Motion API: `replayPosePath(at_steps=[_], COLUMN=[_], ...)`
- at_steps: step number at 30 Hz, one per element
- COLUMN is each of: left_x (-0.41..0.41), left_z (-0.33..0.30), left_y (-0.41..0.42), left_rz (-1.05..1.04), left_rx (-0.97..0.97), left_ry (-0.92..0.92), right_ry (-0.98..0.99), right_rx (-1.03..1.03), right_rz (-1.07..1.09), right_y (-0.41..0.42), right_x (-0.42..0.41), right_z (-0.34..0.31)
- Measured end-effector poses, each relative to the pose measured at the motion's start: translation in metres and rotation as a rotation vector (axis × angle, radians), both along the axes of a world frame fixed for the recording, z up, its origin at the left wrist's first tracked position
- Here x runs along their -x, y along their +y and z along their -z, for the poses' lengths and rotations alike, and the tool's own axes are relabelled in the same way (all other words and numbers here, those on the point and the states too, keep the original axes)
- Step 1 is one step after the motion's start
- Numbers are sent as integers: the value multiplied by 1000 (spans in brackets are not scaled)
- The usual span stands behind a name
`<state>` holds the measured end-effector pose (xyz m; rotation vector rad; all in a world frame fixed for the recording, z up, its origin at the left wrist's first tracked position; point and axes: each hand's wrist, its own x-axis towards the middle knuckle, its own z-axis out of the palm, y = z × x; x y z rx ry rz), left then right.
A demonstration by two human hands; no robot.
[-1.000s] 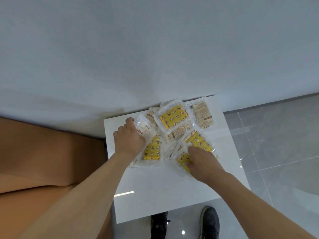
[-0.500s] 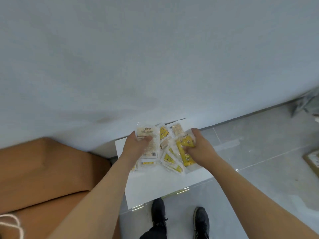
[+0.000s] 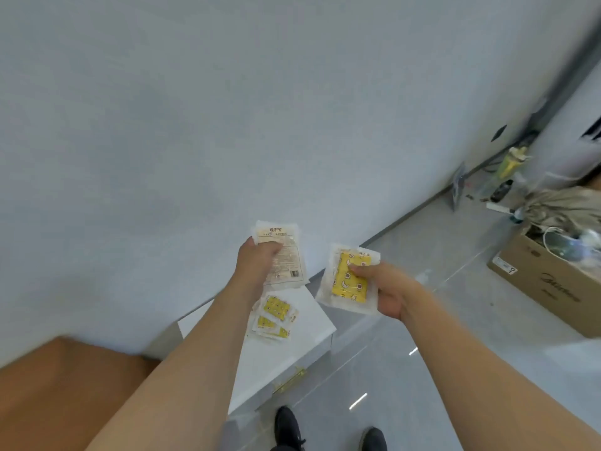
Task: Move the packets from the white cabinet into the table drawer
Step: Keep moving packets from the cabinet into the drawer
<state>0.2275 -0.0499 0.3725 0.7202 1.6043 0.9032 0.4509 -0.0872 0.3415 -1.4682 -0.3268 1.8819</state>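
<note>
white cabinet (image 3: 312,323) top w/ loose packets (image 3: 274,315) | L hand (image 3: 257,258) fingers grip pale packet (image 3: 286,258) | R hand (image 3: 387,288) pinches yellow packet (image 3: 348,284)

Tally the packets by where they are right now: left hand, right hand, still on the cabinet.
Left hand, packets held printed back up: at least 1, stack count unclear
Right hand, yellow packet: 1 visible
White cabinet, packets left: about 3, overlapping
Total: about 5 visible

Place: a plain indoor room, home or office, cannot tell which
Walls: bare white wall (image 3: 227,109) from 9 to 1 o'clock
Floor: glossy grey tiles (image 3: 455,336)
Clutter: open cardboard box (image 3: 549,288) and bottles (image 3: 510,164) at 2 o'clock
Furniture: low white cabinet (image 3: 292,349), centre
</note>
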Motion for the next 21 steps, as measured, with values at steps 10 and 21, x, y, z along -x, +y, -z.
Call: replayPosePath(at_steps=[10,21], left_x=[-166,-416], left_z=[6,43], left_y=[14,-38], left_rz=[374,851], left_rx=[-23,-12], left_ry=[117,74], right_ry=[70,154], right_rx=[93,59], right_rz=[278,836], right_y=[-50,-188], right_x=[-140,-311], right_z=[30,55])
